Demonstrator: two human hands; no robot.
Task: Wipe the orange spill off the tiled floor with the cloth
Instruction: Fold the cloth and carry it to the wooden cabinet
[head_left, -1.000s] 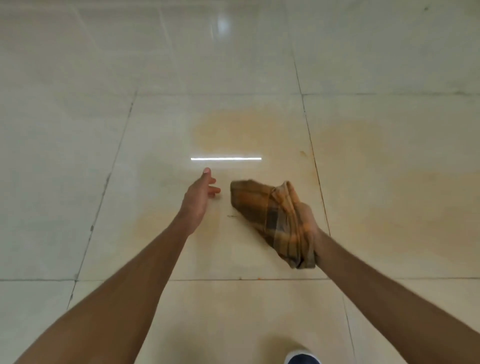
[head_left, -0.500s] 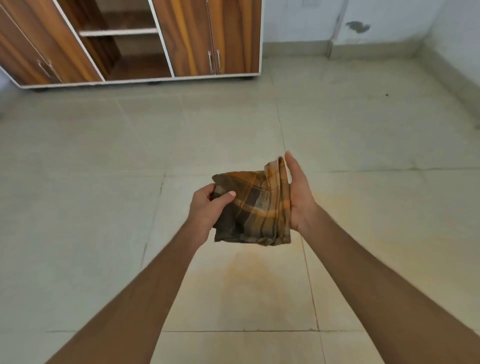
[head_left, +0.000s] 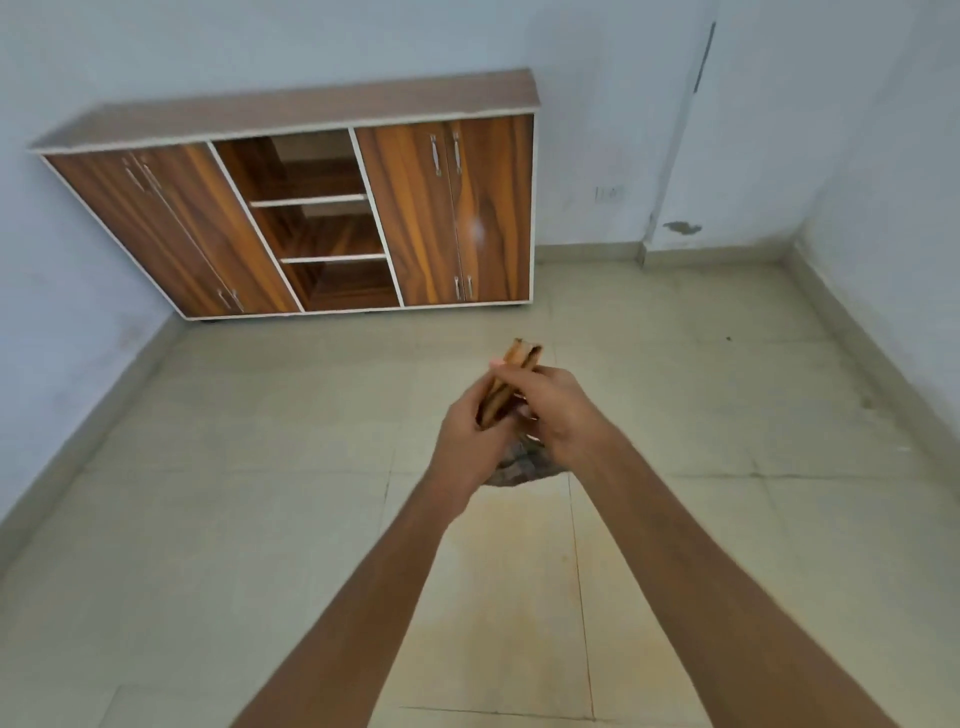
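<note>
Cloth (head_left: 523, 356) is up in the air between both hands, over the middle of the tiled floor (head_left: 249, 519). It is folded into a thick strip, with one end poking up and a bunch hanging below. Left hand (head_left: 467, 447) curls round it from the side. Right hand (head_left: 563, 410) wraps its fingers over the top.

We judge the cloth soft, light and limp, best gripped bunched in one palm. Orange spill (head_left: 519, 566) lies faint on the tiles under our forearms. Wooden cabinet (head_left: 441, 208) stands at the floor's far edge, well apart and, we judge, no hindrance.

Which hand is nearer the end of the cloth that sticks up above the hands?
Right. The right hand wraps its fingers across the cloth just below that end; the left hand grips it lower down, nearer the person.
</note>
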